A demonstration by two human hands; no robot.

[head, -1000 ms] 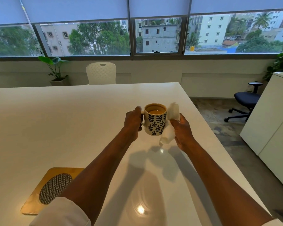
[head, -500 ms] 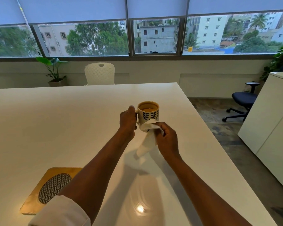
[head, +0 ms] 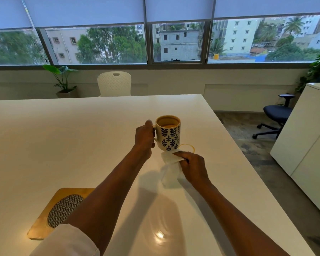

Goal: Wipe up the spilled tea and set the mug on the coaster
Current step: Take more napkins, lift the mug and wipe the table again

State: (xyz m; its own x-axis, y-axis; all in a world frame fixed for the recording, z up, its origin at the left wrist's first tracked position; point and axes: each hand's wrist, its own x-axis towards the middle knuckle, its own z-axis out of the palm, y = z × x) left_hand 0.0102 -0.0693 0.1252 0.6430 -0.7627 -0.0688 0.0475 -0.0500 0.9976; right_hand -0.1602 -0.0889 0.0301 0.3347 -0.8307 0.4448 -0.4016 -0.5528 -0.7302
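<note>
The left hand (head: 145,137) is curled round the handle of the mug (head: 168,133) and holds it lifted just clear of the table (head: 81,135), toward the right edge. The mug is upright and holds tea well below the rim. The right hand (head: 193,168) pinches a white tissue (head: 171,163) between thumb and fingers. The upper part of the tissue is bunched directly under the mug's base, and the rest trails down toward the table. A thin brown ring of tea (head: 187,147) lies on the table just right of the mug's base, not yet wiped. The coaster (head: 63,209) sits near the front left corner of the table, partly hidden by the left forearm and well apart from the mug.

Assessment: the step in hand appears to be drying the mug's underside.

- Keep the mug level and lifted so the tissue can pass across the whole base.
- Bunch the tissue into a pad; the loose tail may drag through the ring and smear it.
- Then press the pad flat on the ring and wipe inward.
- Only then carry the dry mug across to the coaster.
</note>
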